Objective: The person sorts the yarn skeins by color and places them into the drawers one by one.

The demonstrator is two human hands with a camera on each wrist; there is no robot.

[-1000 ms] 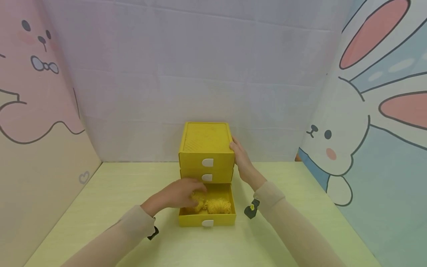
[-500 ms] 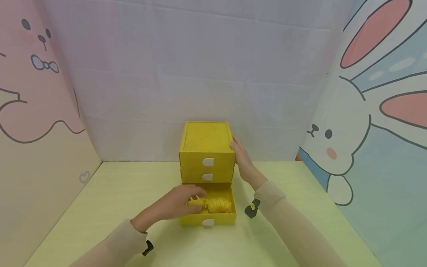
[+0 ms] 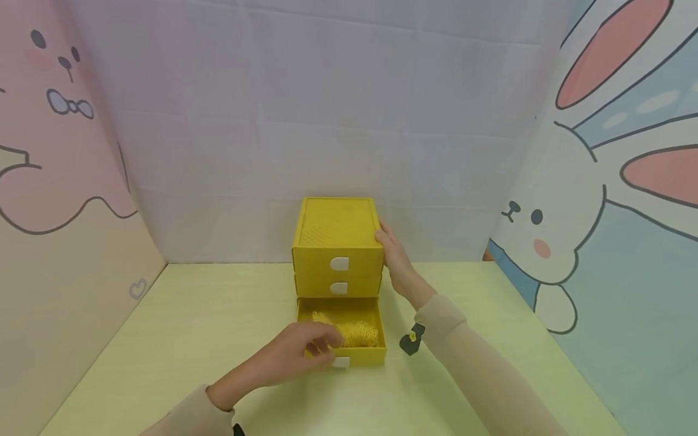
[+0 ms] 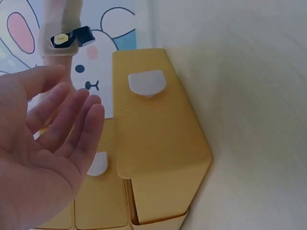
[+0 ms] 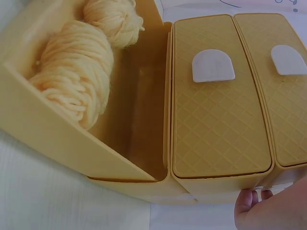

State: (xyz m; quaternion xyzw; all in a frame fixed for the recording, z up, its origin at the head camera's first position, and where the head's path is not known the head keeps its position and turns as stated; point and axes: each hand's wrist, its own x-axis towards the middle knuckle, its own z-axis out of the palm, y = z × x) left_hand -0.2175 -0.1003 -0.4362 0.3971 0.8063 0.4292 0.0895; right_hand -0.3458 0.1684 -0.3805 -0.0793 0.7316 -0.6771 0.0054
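Observation:
A yellow three-drawer cabinet (image 3: 339,224) stands on the table, its bottom drawer (image 3: 366,356) pulled out. Inside the drawer lie a yellow yarn skein (image 5: 76,72) and a second yarn bundle (image 5: 114,20) beside it, both seen best in the right wrist view. My left hand (image 3: 300,351) is over the drawer's front left corner, fingers loosely bent and holding nothing; it hides part of the drawer front and of the yarn in the head view. With its fingers along the cabinet's right side, my right hand (image 3: 399,264) rests on it near the top.
The upper two drawers are pushed in, each with a white tab handle (image 3: 339,264). Behind the cabinet hangs a white cloth wall (image 3: 327,121). Printed cartoon panels flank the pale table (image 3: 218,309), with a rabbit panel (image 3: 567,230) at the right.
My left hand has come out of the drawer toward the front, leaving the yarn inside. The right hand stays at the cabinet's side.

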